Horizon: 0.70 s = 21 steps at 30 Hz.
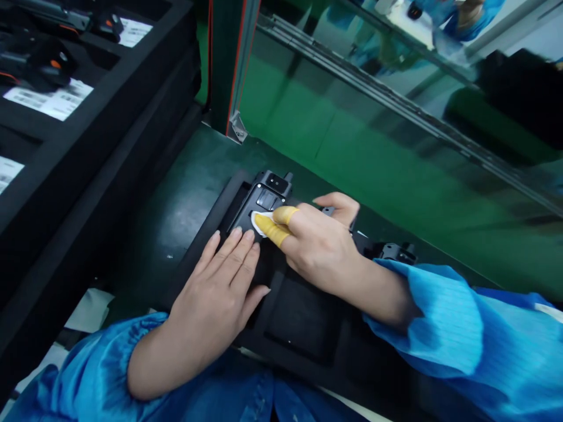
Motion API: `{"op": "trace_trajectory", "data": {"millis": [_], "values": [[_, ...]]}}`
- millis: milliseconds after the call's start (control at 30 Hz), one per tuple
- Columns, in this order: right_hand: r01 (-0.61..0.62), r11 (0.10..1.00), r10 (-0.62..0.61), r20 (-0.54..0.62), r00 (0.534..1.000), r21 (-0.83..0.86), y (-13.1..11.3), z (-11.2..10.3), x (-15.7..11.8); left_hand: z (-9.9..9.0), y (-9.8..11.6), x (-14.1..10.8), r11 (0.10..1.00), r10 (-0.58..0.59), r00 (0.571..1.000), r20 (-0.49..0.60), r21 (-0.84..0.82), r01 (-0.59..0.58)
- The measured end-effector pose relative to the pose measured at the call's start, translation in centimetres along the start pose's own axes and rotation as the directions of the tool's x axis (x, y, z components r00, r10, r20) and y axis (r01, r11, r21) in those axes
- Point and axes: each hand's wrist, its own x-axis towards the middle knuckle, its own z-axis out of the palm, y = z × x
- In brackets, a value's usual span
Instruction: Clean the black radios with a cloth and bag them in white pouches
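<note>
A black device (244, 214) with a small window and a dark lens block lies in a black foam tray (303, 316). My left hand (220, 287) rests flat on the device's lower part, fingers stretched out. Yellow covers wrap the thumb and index finger of my right hand (321, 243), which pinch a white cloth (258, 225) against the device's face just below the window. Beside my right wrist, a second device (397, 252) shows its top end in the same tray.
Stacked black foam trays (132, 76) holding devices and white labels (53, 99) stand at the left. A metal post (237, 70) rises behind the green table (176, 187). Beyond a rail at the upper right, a person's blue sleeve (484, 17) shows.
</note>
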Motion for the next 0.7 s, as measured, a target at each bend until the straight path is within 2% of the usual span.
{"op": "trace_trajectory", "data": {"millis": [133,333,467,533,633,700], "values": [[-0.039,0.997,0.041,0.021,0.999,-0.067,0.2,-0.1,-0.3,0.0,0.0,0.0,1.000,0.003,1.000,-0.002,-0.008,-0.003],[-0.029,0.999,0.028,0.033,0.999,0.024,-0.6,1.2,1.5,0.2,-0.1,-0.1,1.000,0.001,1.000,-0.011,0.010,-0.001],[0.009,0.999,-0.009,-0.005,1.000,0.037,-0.7,1.0,0.5,0.1,-0.2,-0.1,1.000,-0.002,1.000,-0.001,0.008,0.002],[-0.012,0.999,0.012,0.015,1.000,0.035,-0.6,0.6,-0.4,0.0,-0.3,0.0,1.000,0.002,1.000,-0.002,0.015,-0.002],[-0.166,0.985,0.157,0.148,0.976,0.050,-0.1,-0.6,-1.9,0.1,-0.5,-0.1,0.999,0.010,1.000,-0.006,0.037,-0.010],[-0.367,0.922,0.336,0.217,0.917,0.123,0.4,-2.0,-3.1,0.2,-0.8,-0.2,0.999,0.020,1.000,-0.009,0.046,-0.020]]}}
